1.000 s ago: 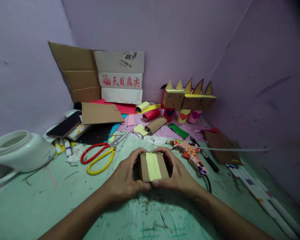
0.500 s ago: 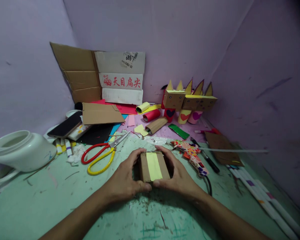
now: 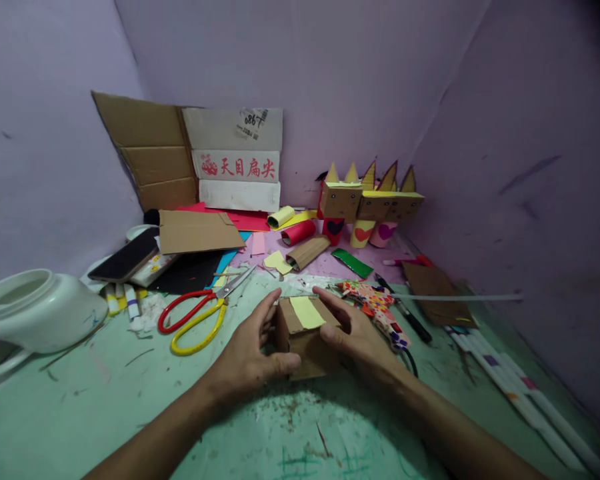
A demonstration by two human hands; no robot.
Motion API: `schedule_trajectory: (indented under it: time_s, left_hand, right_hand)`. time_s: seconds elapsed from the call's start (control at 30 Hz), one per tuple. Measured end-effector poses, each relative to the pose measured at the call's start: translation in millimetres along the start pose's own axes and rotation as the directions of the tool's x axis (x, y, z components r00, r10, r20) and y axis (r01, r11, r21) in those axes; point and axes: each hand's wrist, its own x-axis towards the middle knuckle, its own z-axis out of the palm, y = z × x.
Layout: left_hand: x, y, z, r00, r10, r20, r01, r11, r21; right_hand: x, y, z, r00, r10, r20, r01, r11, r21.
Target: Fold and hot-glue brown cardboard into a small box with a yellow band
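A small brown cardboard box point(image 3: 311, 355) sits between my two hands, its top face tilted toward the back. Across that top runs a pale yellow paper strip point(image 3: 307, 313). My left hand point(image 3: 253, 353) holds the box's left side, with its thumb along the front face. On the other side, my right hand point(image 3: 363, 343) grips the box with its thumb on the front top edge; its other fingers are partly hidden behind. Nearest on the left lie scissors point(image 3: 215, 303) with one red and one yellow handle. A flower-patterned glue gun point(image 3: 380, 309) lies close to the right hand.
A white pot point(image 3: 45, 313) stands at far left. Behind are folded cardboard point(image 3: 140, 147), paper rolls point(image 3: 299, 232) and cardboard figures point(image 3: 343, 202) with pointed ears. A black-handled knife point(image 3: 415, 325) and white markers point(image 3: 510, 393) lie to the right.
The box has tipped back, so its front face now shows beneath the top. My right thumb has shifted up to the front top edge. The whole view has moved slightly.
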Motion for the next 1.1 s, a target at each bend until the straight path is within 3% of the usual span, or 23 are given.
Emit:
schedule_trajectory:
  time_s: [0.17, 0.4, 0.57, 0.77, 0.83, 0.93, 1.0, 1.1]
  left_hand:
    - [2.0, 0.1, -2.8, 0.998, -0.044, -0.044, 0.035, 0.982, -0.185]
    - [2.5, -3.4, -6.6, 0.999, -0.018, -0.041, 0.011, 0.988, -0.151]
    - [2.6, -5.3, -7.8, 0.998, -0.034, -0.047, 0.027, 0.990, -0.140]
    - [1.9, 2.0, -3.7, 0.974, -0.119, -0.192, 0.066, 0.962, -0.265]
    - [1.6, 3.9, -2.5, 0.966, -0.139, -0.219, 0.065, 0.947, -0.315]
    - [1.2, 5.0, -3.0, 0.963, -0.148, -0.227, 0.062, 0.935, -0.348]
    - [0.7, 5.2, -4.5, 0.961, -0.152, -0.231, 0.061, 0.931, -0.361]
    - [-0.3, 6.1, -6.7, 0.958, -0.156, -0.239, 0.059, 0.928, -0.368]
  right_hand:
    - [2.2, 3.7, -9.8, 0.998, 0.011, 0.067, -0.011, 1.000, 0.005]
    - [3.0, 13.4, -13.4, 0.987, -0.041, 0.157, 0.033, 0.998, 0.054]
    - [2.3, 12.6, -12.5, 0.989, -0.040, 0.139, 0.033, 0.998, 0.049]
    - [4.1, 12.4, -15.1, 0.993, -0.080, 0.087, 0.083, 0.996, -0.034]
    - [2.4, 5.2, -18.8, 0.993, -0.114, 0.015, 0.115, 0.985, -0.130]
    - [-6.1, -13.1, -32.9, 0.947, -0.212, -0.241, 0.106, 0.916, -0.387]
    - [-15.0, -23.7, -48.6, 0.866, -0.260, -0.427, -0.018, 0.837, -0.547]
    - [-27.1, -28.2, -73.3, 0.796, -0.274, -0.540, -0.281, 0.623, -0.730]
